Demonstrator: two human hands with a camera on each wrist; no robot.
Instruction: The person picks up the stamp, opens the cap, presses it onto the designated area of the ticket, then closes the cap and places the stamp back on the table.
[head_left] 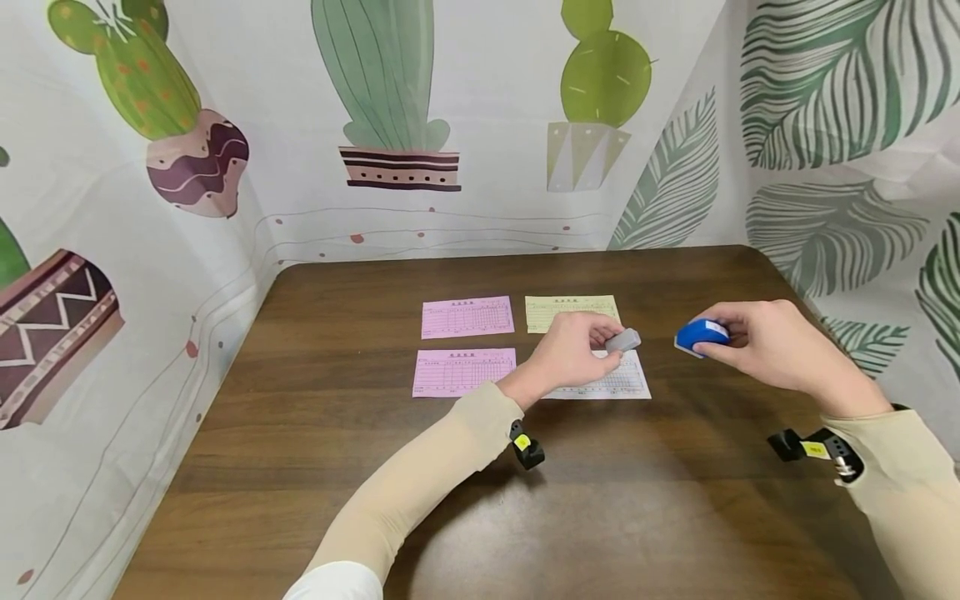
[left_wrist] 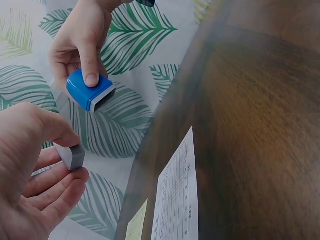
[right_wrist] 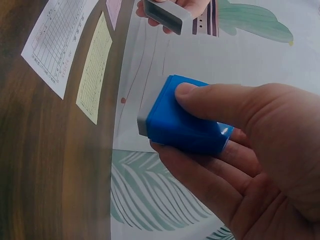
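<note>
My right hand pinches a blue stamp between thumb and fingers, above the right part of the table. In the left wrist view the dark stamping face of this stamp shows, framed by a pale edge. My left hand pinches a small grey stamp cap over the white form. The right wrist view shows the hollow inside of the cap. Cap and stamp are apart, with a short gap between them. The left hand hides part of the white form and a corner of the yellow form.
Two pink forms, one farther and one nearer, lie left of the yellow and white ones on the brown wooden table. A cloth printed with cacti and leaves hangs around the table's back and sides.
</note>
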